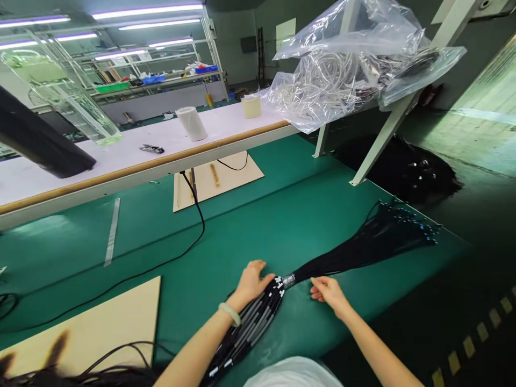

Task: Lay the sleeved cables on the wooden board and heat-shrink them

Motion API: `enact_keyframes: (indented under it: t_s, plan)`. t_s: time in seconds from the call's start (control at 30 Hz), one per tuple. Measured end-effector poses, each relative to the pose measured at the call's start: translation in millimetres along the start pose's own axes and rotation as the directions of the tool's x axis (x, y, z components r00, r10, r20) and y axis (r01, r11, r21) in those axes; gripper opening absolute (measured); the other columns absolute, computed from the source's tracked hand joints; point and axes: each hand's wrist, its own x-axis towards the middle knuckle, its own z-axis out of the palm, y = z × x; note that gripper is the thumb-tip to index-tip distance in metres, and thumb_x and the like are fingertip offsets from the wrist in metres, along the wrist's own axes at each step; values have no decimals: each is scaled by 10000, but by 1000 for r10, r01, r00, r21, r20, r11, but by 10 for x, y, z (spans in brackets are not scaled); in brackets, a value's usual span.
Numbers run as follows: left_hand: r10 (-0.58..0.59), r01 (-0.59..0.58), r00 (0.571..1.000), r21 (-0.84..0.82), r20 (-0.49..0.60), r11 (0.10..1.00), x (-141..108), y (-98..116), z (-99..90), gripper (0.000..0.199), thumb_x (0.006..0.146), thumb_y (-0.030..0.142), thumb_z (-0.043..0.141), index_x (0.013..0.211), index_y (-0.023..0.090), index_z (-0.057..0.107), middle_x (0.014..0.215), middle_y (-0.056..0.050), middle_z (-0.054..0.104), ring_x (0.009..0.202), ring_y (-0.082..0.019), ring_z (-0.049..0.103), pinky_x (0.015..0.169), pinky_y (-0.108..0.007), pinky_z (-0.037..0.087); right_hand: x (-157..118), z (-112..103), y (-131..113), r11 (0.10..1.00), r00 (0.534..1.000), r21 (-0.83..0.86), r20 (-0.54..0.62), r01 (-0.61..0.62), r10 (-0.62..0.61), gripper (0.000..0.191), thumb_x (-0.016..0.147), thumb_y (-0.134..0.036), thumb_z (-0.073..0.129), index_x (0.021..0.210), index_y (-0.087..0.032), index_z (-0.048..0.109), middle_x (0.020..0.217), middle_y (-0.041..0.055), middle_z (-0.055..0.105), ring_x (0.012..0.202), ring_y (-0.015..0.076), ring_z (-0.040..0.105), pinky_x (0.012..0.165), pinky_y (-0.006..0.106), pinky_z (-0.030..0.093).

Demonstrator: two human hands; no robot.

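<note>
A long bundle of black cables (335,260) lies across the green table, bound at its narrow middle by a band of shiny clear tape (289,280). Its far end fans out into many thin ends with blue tips (419,226). The near part (258,317) is thicker, with grey sleeves and white tags. My left hand (249,284) rests over this near part, just left of the tape, thumb and fingers apart. Right of the tape, just below the cables, my right hand (328,294) has its fingers curled together; whatever they may hold is hidden.
A raised white shelf (141,126) carries a white roll (191,123), a cream tape roll (251,106), small snips (152,149) and plastic bags of cables (330,80). Scorched boards (133,306) and a black cord (199,215) lie on the table (242,231). More black cables (423,166) are beyond its right edge.
</note>
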Motion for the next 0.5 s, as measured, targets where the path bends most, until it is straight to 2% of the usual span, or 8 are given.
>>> enact_keyframes:
  t_s: [0.07,0.13,0.17,0.27,0.33,0.43,0.5]
  plan:
    - [-61,61,998,61,-4,996,-210,162,208,337,797,407,663,995,134,659,1035,-108,642,1000,-255,595,872,-378,496,-71,196,50,987,985,87,117,-139,128,471,601,-565,752,754,-155,578,676,83,692,583,192,674,495,243,468]
    - [-100,109,992,128,-71,986,-440,269,252,304,802,408,658,948,142,642,979,-92,614,948,-254,585,832,-378,488,-67,348,70,942,961,223,178,-249,212,497,591,-566,776,774,-157,563,780,100,713,719,197,701,585,241,507]
    - [-117,130,989,156,-94,979,-558,292,246,290,803,401,657,940,146,632,972,-88,604,940,-255,579,827,-379,482,-45,411,72,920,959,288,172,-266,224,507,576,-566,789,763,-160,551,800,94,713,770,196,700,629,242,518]
    - [-189,202,979,223,-80,954,-882,253,249,323,774,369,687,998,150,612,1008,-86,598,969,-271,566,846,-389,468,65,574,41,882,979,425,82,-204,186,526,522,-553,825,702,-178,503,734,41,689,784,180,682,677,251,533]
    - [-237,241,970,274,-47,931,-1030,183,301,477,735,327,724,1145,139,568,1073,-96,599,1010,-289,554,862,-402,462,160,678,-26,863,986,477,62,-165,155,525,509,-520,842,689,-194,472,694,2,667,758,163,671,688,253,542]
    - [-264,258,964,348,-30,901,-1106,115,404,737,711,248,736,1358,121,407,1165,-120,583,1058,-305,534,884,-420,452,330,835,-180,860,988,486,69,-155,139,505,546,-474,839,671,-208,428,654,-24,640,715,139,662,708,243,554]
    - [-273,269,961,378,-44,886,-1080,114,456,767,722,209,709,1395,112,355,1192,-136,571,1070,-308,528,889,-427,448,452,927,-278,872,988,466,43,-148,145,470,589,-454,824,677,-208,434,613,-34,615,659,126,648,665,224,556]
